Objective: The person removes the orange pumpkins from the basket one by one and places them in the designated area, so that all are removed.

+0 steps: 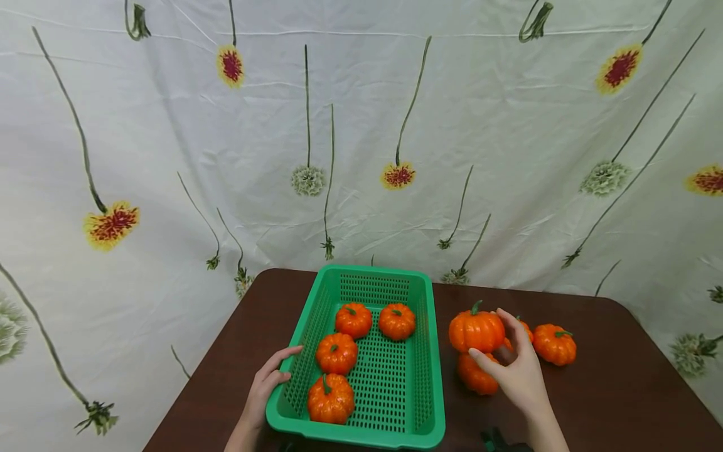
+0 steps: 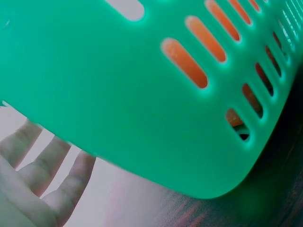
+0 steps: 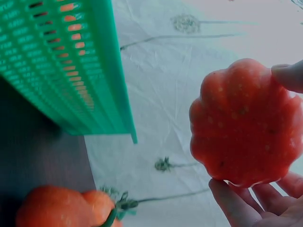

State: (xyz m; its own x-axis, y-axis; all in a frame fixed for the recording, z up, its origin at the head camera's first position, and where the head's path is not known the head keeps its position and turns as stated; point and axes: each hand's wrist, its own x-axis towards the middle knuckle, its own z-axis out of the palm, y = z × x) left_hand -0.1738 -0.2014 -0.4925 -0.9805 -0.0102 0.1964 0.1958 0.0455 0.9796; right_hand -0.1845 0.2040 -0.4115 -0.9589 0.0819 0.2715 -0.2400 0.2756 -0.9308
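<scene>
My right hand holds a small orange pumpkin with a green stem, thumb on one side and fingers on the other. In the right wrist view the ribbed underside of this pumpkin faces the camera. It is to the right of a green plastic basket, overlapping another pumpkin in the head view. My left hand touches the basket's left rim with extended fingers; in the left wrist view their tips disappear behind the green wall. Inside the basket are several pumpkins, mostly along its left side.
To the right of my right hand lies another pumpkin, with more partly hidden behind the fingers. Everything stands on a dark brown table. A white cloth printed with flowers hangs behind the table's far edge.
</scene>
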